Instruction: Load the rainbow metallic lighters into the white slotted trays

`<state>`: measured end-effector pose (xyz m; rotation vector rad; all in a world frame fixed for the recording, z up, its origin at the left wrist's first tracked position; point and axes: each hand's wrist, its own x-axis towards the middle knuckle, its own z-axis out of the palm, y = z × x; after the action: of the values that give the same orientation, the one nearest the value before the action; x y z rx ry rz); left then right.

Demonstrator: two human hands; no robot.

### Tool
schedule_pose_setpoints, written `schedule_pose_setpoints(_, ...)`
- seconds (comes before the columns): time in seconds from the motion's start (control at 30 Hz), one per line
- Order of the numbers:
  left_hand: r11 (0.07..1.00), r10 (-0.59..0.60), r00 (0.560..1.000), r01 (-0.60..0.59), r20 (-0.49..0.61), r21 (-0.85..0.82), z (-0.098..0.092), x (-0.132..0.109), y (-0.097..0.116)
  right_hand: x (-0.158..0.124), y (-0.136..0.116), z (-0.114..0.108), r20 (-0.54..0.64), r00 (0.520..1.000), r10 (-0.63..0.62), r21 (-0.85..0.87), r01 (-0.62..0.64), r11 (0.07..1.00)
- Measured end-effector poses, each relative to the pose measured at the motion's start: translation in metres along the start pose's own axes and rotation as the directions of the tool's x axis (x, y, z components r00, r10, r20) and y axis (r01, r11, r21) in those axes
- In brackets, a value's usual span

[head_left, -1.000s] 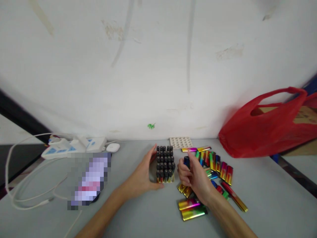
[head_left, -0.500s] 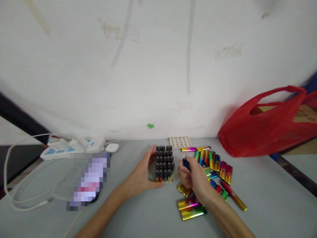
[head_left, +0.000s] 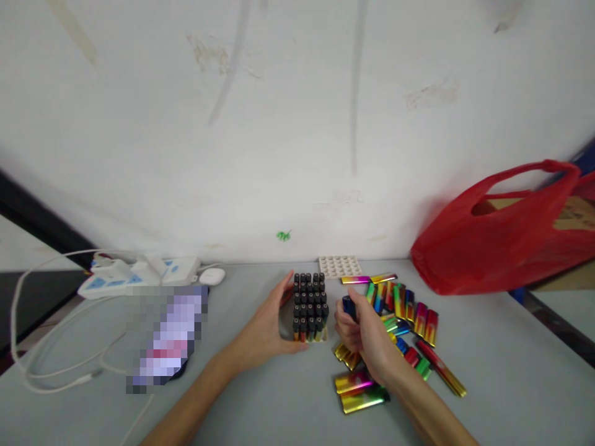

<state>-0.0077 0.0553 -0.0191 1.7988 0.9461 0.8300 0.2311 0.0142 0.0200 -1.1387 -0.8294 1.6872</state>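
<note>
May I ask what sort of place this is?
Likely a packing workbench: loose rainbow-foil lighters on a grey tabletop, a block of upright lighters by the left hand, a blue lighter in the right hand.

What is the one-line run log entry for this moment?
left hand: against block of upright lighters | right hand: holds blue lighter beside block | loose lighters: on table

Nothing written can be read anywhere. The cardboard box (head_left: 576, 214) inside the red bag (head_left: 488, 260) bears dark print, too small and blurred to make out. The phone (head_left: 167, 337) on the table (head_left: 279, 409) is pixelated. The loose lighters (head_left: 409, 310) and the dark blue lighter (head_left: 349, 305) in the right hand (head_left: 367, 337) show no legible marking.
</note>
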Motion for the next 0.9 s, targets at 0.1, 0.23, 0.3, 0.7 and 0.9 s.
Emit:
schedule_pose_setpoints(0.1, 1.000, -0.013, 1.000, 0.012, 0.007, 0.021, -0.0002, 0.0003, 0.0012, -0.0002, 0.0004, -0.0001, -0.008, 1.000, 0.001, -0.013, -0.002, 1.000)
schedule_pose_setpoints(0.23, 0.999, -0.009, 1.000, 0.009, 0.005, 0.032, 0.0004, 0.0004, -0.0006, 0.0009, 0.0006, -0.0011, -0.018, 1.000, -0.008, -0.015, 0.008, 1.000)
schedule_pose_setpoints(0.3, 1.000, 0.009, 1.000, -0.009, -0.001, 0.029, 0.0007, 0.0003, -0.0023, 0.0015, 0.0002, -0.0014, -0.015, 1.000, -0.006, -0.007, 0.006, 1.000)
schedule_pose_setpoints(0.7, 0.999, 0.023, 1.000, -0.023, -0.013, 0.031, 0.0011, -0.0005, -0.0037, 0.0007, 0.0046, -0.0015, -0.044, 0.998, -0.045, -0.018, 0.044, 0.999)
schedule_pose_setpoints(0.9, 0.999, 0.033, 0.999, -0.033, -0.004, 0.028, 0.0014, -0.0020, -0.0051, 0.0010, 0.0084, -0.0072, -0.028, 0.997, -0.072, -0.017, 0.072, 0.997)
